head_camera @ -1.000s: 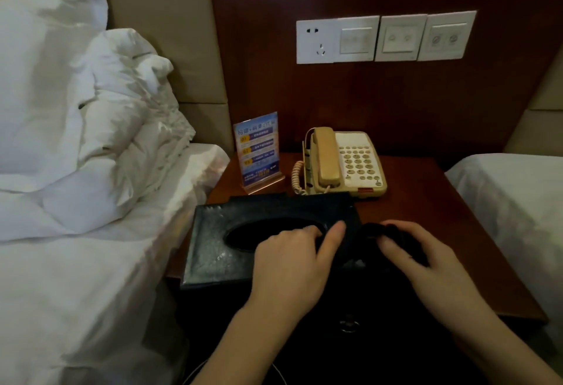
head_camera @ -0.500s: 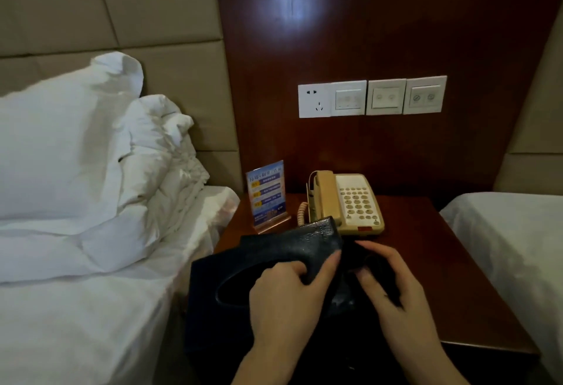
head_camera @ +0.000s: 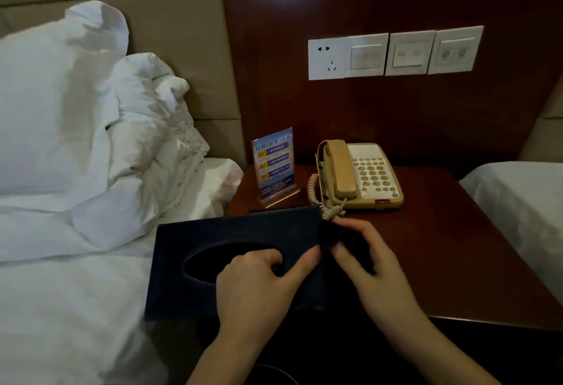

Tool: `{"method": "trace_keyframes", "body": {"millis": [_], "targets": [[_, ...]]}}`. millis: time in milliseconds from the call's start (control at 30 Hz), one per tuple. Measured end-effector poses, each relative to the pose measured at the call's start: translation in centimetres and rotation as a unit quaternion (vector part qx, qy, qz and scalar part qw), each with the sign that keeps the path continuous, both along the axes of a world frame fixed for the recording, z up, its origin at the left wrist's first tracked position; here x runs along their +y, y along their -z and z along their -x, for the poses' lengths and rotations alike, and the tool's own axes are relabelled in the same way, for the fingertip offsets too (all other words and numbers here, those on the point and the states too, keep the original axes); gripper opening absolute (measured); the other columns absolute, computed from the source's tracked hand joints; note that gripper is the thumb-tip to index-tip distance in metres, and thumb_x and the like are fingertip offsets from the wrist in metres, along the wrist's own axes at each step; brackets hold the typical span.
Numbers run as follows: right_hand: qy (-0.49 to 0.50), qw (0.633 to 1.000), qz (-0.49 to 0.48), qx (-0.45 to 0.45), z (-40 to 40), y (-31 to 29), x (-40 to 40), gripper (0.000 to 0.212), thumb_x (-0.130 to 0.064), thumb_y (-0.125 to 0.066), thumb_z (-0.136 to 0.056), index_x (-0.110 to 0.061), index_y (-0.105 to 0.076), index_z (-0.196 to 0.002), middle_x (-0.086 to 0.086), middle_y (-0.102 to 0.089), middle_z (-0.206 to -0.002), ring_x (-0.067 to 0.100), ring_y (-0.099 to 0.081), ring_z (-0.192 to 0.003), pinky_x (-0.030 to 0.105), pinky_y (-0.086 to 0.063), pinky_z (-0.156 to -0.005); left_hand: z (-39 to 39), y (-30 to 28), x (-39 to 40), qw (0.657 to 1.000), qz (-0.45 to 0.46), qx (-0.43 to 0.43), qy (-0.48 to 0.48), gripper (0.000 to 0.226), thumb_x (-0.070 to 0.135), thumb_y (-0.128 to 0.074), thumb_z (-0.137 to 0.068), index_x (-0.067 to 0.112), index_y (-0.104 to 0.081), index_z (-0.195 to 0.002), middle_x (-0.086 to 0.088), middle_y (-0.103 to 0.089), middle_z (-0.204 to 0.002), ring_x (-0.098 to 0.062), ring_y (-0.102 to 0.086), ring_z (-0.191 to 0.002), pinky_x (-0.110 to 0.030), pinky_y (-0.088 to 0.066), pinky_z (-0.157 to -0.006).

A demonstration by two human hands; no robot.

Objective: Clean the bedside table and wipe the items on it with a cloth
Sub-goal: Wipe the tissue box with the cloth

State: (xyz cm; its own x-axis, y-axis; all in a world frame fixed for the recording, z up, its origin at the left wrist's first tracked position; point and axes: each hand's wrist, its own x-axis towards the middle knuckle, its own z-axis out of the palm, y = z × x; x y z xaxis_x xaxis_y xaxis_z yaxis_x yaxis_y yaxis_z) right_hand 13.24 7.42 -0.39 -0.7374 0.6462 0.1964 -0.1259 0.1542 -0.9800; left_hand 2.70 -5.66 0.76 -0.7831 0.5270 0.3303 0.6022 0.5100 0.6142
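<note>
Head view: a dark tissue box cover [head_camera: 231,250] with an oval opening is held tilted at the desk's [head_camera: 457,247] 9 o'clock edge, overhanging the bed [head_camera: 76,293]. The left hand [head_camera: 262,287] grips it, fingers [head_camera: 268,258] curled into the opening, thumb laid along its right end. The right hand [head_camera: 374,266] pinches a dark cloth [head_camera: 332,237] against that end. At 12 o'clock on the desk a beige telephone [head_camera: 362,174] is seen, with a sign stand [head_camera: 274,165] just beside it at 9 o'clock.
</note>
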Motion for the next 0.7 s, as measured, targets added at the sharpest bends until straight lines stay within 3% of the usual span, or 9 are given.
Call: {"method": "trace_keyframes", "body": {"millis": [133, 200, 267, 333, 433, 467, 567, 633, 700], "targets": [[0.017, 0.999, 0.044, -0.026, 1.3, 0.4, 0.9, 0.025, -0.026, -0.056, -0.099, -0.042, -0.059, -0.118, -0.022, -0.061, -0.117, -0.003, -0.060, -0.105, 0.013, -0.053, -0.071, -0.4, 1.0, 0.0, 1.000, 0.013, 0.010, 0.012, 0.079, 0.093, -0.041, -0.070, 0.019, -0.052, -0.046, 0.018, -0.060, -0.055, -0.003, -0.059, -0.055, -0.018, -0.035, -0.049], [0.019, 0.998, 0.043, -0.039, 1.4, 1.0, 0.5, 0.024, -0.029, -0.052, -0.101, -0.046, -0.058, -0.117, -0.020, -0.060, -0.122, -0.002, -0.060, -0.109, 0.018, -0.054, -0.078, -0.4, 1.3, -0.1, 1.000, 0.014, 0.018, 0.010, 0.082, 0.093, -0.035, -0.074, 0.018, -0.053, -0.046, 0.018, -0.060, -0.055, -0.004, -0.060, -0.057, -0.019, -0.037, -0.050], [0.022, 0.997, 0.058, -0.037, 1.2, 1.2, 0.0, 0.023, -0.031, -0.053, -0.100, -0.048, -0.062, -0.113, -0.017, -0.062, -0.126, 0.004, -0.060, -0.115, 0.034, -0.054, -0.094, -0.4, 1.4, -0.1, 1.000, -0.004, -0.007, 0.016, 0.085, 0.091, -0.032, -0.076, 0.016, -0.059, -0.049, 0.014, -0.061, -0.054, -0.006, -0.060, -0.056, -0.021, -0.042, -0.054], [0.023, 0.995, 0.088, -0.027, 0.6, 1.1, -0.6, 0.022, -0.046, -0.055, -0.094, -0.047, -0.064, -0.115, -0.016, -0.062, -0.129, 0.009, -0.057, -0.122, 0.046, -0.047, -0.105, -0.4, 1.2, -0.3, 0.999, -0.024, -0.030, 0.015, 0.084, 0.090, -0.034, -0.075, 0.013, -0.058, -0.049, 0.012, -0.057, -0.049, -0.008, -0.058, -0.053, -0.023, -0.042, -0.056], [0.020, 0.991, 0.126, -0.029, 0.0, 0.6, -1.3, 0.058, -0.081, -0.044, -0.076, -0.046, -0.065, -0.118, -0.016, -0.064, -0.127, 0.009, -0.059, -0.121, 0.045, -0.046, -0.104, -0.2, 1.0, -0.5, 0.998, -0.045, -0.048, 0.021, 0.088, 0.093, -0.032, -0.076, 0.014, -0.057, -0.047, 0.009, -0.057, -0.048, -0.008, -0.059, -0.052, -0.026, -0.044, -0.058], [0.030, 0.991, 0.131, -0.023, -0.1, 0.3, -1.6, 0.058, -0.080, -0.044, -0.075, -0.043, -0.068, -0.114, -0.013, -0.067, -0.122, 0.011, -0.062, -0.118, 0.043, -0.049, -0.101, -0.3, 1.0, -0.5, 0.997, -0.045, -0.052, 0.023, 0.091, 0.095, -0.029, -0.075, 0.014, -0.060, -0.049, 0.007, -0.060, -0.050, -0.009, -0.060, -0.053, -0.028, -0.047, -0.059], [0.073, 0.992, 0.102, 0.018, 0.1, -0.4, -2.2, 0.026, -0.050, -0.062, -0.079, -0.032, -0.073, -0.094, -0.004, -0.073, -0.104, 0.018, -0.068, -0.104, 0.047, -0.055, -0.092, -0.8, 1.2, -0.5, 0.998, -0.051, -0.033, 0.019, 0.087, 0.091, -0.031, -0.079, 0.016, -0.064, -0.051, 0.009, -0.062, -0.053, -0.008, -0.062, -0.055, -0.026, -0.047, -0.058], [0.093, 0.991, 0.091, 0.031, 0.6, -0.7, -2.0, 0.022, -0.039, -0.069, -0.079, -0.032, -0.071, -0.100, -0.007, -0.072, -0.105, 0.014, -0.068, -0.103, 0.046, -0.056, -0.092, -1.3, 1.0, -0.6, 0.997, -0.068, -0.034, 0.024, 0.080, 0.084, -0.036, -0.081, 0.016, -0.060, -0.048, 0.011, -0.061, -0.052, -0.009, -0.061, -0.054, -0.023, -0.040, -0.054], [0.108, 0.987, 0.118, 0.034, 1.2, -1.1, -1.4, 0.035, -0.032, -0.074, -0.081, -0.034, -0.065, -0.115, -0.012, -0.068, -0.113, 0.008, -0.066, -0.106, 0.039, -0.056, -0.091, -1.4, 0.8, -0.7, 0.994, -0.090, -0.055, 0.036, 0.077, 0.080, -0.038, -0.082, 0.015, -0.058, -0.046, 0.010, -0.060, -0.050, -0.010, -0.060, -0.052, -0.022, -0.039, -0.055]]}}
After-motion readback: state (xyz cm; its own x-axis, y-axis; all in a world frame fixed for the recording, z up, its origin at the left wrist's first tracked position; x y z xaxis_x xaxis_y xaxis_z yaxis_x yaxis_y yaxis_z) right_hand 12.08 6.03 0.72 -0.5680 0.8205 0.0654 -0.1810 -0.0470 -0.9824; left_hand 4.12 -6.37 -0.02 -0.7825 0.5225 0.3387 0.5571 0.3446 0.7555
